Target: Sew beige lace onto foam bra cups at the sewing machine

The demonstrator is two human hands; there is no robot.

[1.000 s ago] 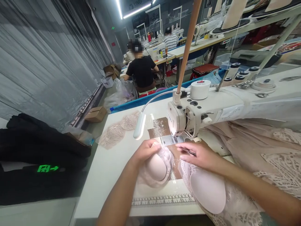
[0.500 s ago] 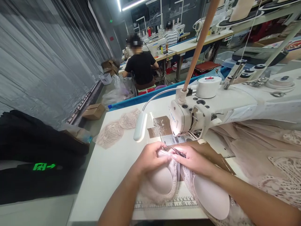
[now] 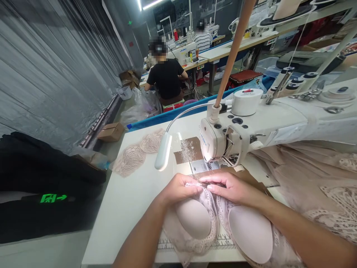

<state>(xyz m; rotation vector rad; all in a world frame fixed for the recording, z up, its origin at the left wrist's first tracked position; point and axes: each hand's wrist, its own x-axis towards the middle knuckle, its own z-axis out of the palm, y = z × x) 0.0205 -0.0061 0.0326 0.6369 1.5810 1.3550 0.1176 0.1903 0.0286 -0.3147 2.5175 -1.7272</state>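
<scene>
Head view: the left hand [image 3: 180, 190] is pinching the top edge of a padded lace bra [image 3: 195, 221], and the right hand [image 3: 234, 189] has a skinny dark tool [image 3: 219, 184] gripped right beside it. Can't tell if those fingers pinch lace too. Bra's at the table's front edge, partly over a printed ruler [image 3: 166, 246], just below the sewing machine [image 3: 213, 139].

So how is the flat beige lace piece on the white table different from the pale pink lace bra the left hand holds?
The flat beige lace piece lies on the white table; the pale pink lace bra is pinched by the left hand. The lace piece shows openwork; the bra shows smooth, solid-looking cups. Both have lace and two rounded parts.
</scene>
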